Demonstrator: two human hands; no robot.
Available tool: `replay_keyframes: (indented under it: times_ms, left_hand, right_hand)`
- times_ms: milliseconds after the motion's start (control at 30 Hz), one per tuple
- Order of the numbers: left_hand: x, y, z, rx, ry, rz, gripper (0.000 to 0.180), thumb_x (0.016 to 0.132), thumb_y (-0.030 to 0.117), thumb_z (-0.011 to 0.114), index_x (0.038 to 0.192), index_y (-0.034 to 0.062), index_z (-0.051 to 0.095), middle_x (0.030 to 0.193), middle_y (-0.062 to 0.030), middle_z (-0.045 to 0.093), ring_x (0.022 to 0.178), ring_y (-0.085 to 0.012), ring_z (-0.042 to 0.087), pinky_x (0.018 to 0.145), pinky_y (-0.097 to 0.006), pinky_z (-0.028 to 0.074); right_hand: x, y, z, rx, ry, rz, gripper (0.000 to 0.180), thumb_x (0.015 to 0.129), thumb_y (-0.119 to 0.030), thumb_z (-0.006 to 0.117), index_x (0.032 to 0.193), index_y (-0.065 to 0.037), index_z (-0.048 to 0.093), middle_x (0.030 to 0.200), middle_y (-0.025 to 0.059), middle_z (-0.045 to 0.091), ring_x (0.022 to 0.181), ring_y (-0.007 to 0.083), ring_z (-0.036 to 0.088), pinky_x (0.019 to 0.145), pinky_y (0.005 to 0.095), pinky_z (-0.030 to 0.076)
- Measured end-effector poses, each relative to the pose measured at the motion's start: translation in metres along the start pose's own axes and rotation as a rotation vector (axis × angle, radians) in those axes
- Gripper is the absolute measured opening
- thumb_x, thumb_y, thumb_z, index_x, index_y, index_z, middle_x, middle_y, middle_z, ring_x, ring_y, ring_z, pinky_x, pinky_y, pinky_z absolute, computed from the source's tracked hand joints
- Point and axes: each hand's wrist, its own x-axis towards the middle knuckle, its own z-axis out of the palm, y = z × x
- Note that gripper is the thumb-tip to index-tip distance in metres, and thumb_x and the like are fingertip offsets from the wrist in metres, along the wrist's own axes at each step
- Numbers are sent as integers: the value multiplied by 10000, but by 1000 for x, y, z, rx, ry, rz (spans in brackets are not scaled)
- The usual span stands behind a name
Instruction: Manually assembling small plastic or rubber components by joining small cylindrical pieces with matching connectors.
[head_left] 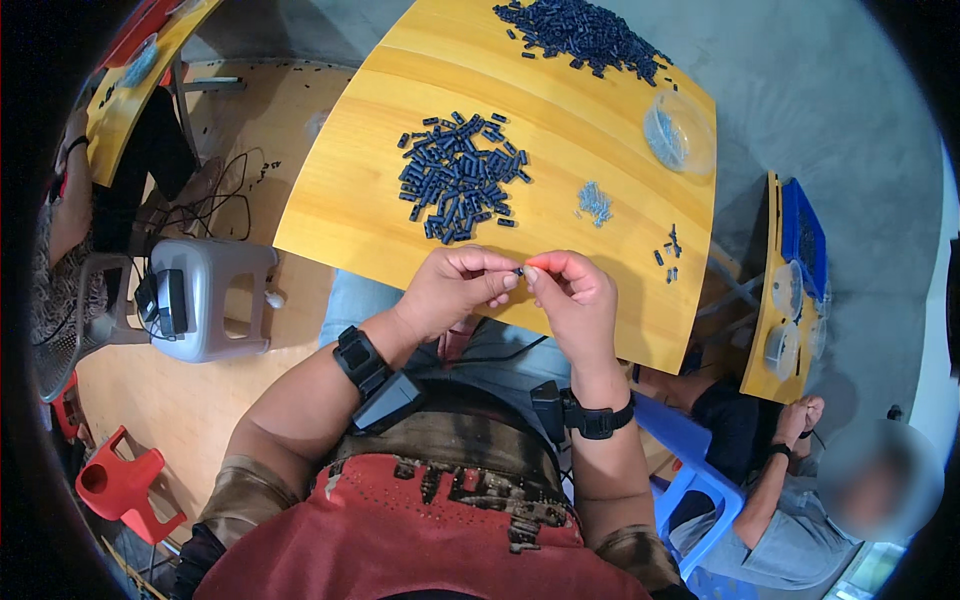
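At the near edge of the yellow table, my left hand [458, 287] pinches a small black plastic piece [519, 271] between thumb and fingertips. My right hand [572, 296] is closed in a pinch against the same spot; whatever its fingertips hold is too small to make out. Just beyond my hands lies a pile of black rectangular plastic pieces [458, 180]. To its right is a little heap of thin silvery pins or screws [595, 203]. Several black pieces, some with silvery ends [671, 252], lie apart near the right edge.
The yellow wooden table [350, 170] holds a larger black heap [585, 35] at its far edge and a clear round tub [690, 135] of silvery bits. A grey stool [215, 290] and red stool [122, 485] stand left. Co-workers sit at both sides; a blue chair [690, 470] stands right.
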Motion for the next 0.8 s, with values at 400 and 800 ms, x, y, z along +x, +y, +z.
replay_keyframes:
  times_ms: [400,800]
  left_hand:
    - [-3,5,3,32,-24,28,168,903,133,621,1012,6,636,755,-29,600,540,-100,594,430,-224,497]
    - [0,-4,-1,-21,26,68,173,883,106,651,999,-20,671,806,-21,631,697,-69,583,621,-204,491]
  right_hand:
    - [4,-20,-1,-268,-53,-84,48,781,-23,667,817,5,655,737,77,640,630,129,600,577,251,480]
    - [-1,-24,13,-419,3,-193,34,778,1,638,810,10,631,743,124,613,641,234,608,586,304,488]
